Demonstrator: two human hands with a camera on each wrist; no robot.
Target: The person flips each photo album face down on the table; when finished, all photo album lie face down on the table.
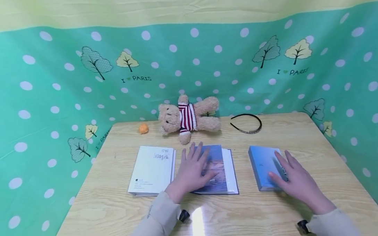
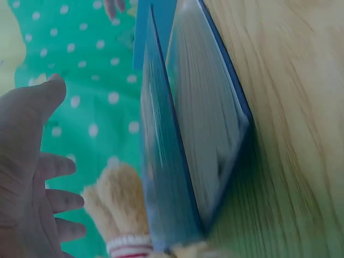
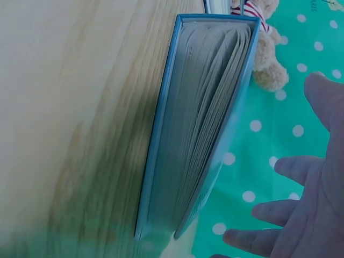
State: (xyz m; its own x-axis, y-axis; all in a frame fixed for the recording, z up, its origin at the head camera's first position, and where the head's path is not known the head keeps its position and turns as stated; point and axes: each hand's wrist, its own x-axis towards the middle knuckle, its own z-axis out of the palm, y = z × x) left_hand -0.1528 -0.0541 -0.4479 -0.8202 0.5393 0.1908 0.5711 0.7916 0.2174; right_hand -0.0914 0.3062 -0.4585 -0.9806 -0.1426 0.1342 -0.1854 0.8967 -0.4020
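The middle book [image 1: 221,160] lies on the surface [image 1: 116,216], between the white book [image 1: 151,170] and the blue book [image 1: 263,164]. It and the blue book look thick, so expect some weight, stiff, perhaps slick covers, and loose pages; best pinch both covers together. Your left grip [image 1: 190,173] spreads wide over the middle book, your right grip [image 1: 296,179] over the blue book, both holding nothing. Behind lies the bear [image 1: 189,118].

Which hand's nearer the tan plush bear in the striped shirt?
Left. The left hand is over the dark-blue book, just in front of the bear; the right hand is farther right, over the light-blue book.
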